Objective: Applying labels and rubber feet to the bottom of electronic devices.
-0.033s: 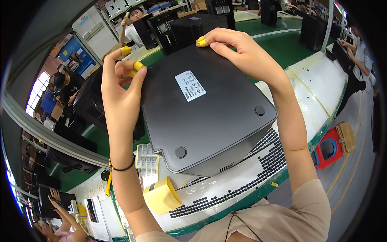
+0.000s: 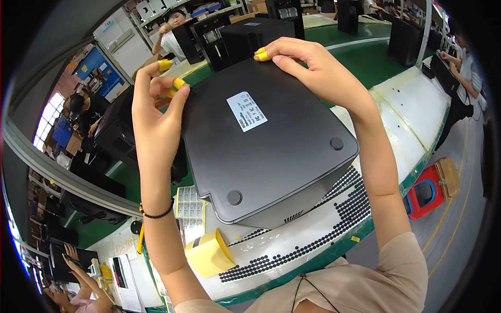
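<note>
A large black boxy appliance (image 2: 282,156) lies with its flat base facing up. On that base are a white printed label (image 2: 247,111) and two round black feet, one at the near left (image 2: 234,197) and one at the near right (image 2: 336,143). My left hand (image 2: 159,104) is at the far left corner, thumb and a finger pinched at the edge, index finger raised. My right hand (image 2: 297,58) grips the far edge, its thumb and fingers close together. Yellow finger covers sit on several fingertips. What lies beneath the fingertips is hidden.
Rows of small black round pads (image 2: 292,253) stick to the white bench top near me. Beside them are a yellow paper roll (image 2: 210,254) and a sheet of labels (image 2: 190,206). Another black appliance (image 2: 255,34) stands beyond. A red stool (image 2: 424,193) is at right; people work around.
My hands and the black appliance hold almost the same place. A person at the far left has shifted a raised hand slightly.
</note>
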A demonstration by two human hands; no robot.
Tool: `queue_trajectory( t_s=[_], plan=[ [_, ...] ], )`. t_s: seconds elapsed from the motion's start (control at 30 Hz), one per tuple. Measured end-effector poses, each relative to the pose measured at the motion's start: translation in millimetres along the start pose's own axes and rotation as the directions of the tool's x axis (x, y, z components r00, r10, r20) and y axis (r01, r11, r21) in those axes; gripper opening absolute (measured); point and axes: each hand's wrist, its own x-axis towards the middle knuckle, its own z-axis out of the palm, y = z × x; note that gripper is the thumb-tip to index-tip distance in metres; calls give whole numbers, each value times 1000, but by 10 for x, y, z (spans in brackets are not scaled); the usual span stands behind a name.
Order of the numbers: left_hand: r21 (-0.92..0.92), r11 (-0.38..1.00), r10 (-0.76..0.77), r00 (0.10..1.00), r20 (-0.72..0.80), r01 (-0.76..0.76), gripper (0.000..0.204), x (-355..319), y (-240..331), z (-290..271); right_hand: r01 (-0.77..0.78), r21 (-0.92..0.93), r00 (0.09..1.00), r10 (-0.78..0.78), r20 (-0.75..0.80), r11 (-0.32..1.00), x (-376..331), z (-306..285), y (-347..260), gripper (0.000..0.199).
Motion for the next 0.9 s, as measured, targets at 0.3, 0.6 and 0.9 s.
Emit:
queue_trajectory(
  t_s=[0.3,0.6,0.9],
  plan=[
    [210,967,128,987,95,-145,35,155,-33,-32,93,31,987,-87,-138,995,-37,96,55,28],
    [264,946,159,979,131,-189,32,100,67,-74,-31,59,997,35,-69,998,-89,68,4,31],
    [231,952,177,976,129,-203,30,-306,146,-196,-45,402,961,149,-232,915,-259,328,81,43]
  ],
)
